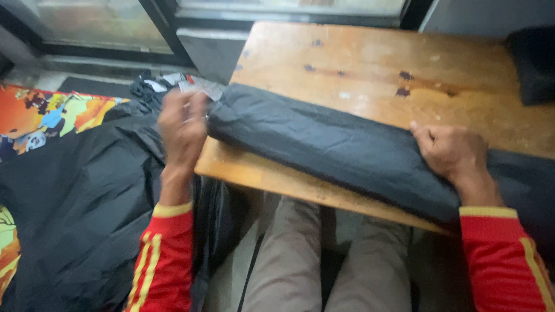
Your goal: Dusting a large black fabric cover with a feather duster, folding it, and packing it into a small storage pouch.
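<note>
Worn wooden table (370,63) with dark stains, bright cartoon-printed cloth (52,112) on the floor, loose black fabric heap (75,202), dark object (535,63) at table's far corner, glass door frame (156,29)

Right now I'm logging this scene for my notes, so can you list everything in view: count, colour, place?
Folded black fabric bundle: one, black, lying slantwise across the table under both hands.
Worn wooden table: one, brown with dark spots, centre and right.
Loose black fabric heap: one, black, on the floor at left.
Patterned mat: one, orange, yellow and blue, far left.
Dark object: one, black, table's right edge; kind unclear.
Window frame: one, dark, along the top.
Trouser legs: two, beige, below the table.
Sleeves: two, red with yellow stripes.
Left hand: at the bundle's left end, blurred.
Right hand: pressed flat on the bundle's right part.
</note>
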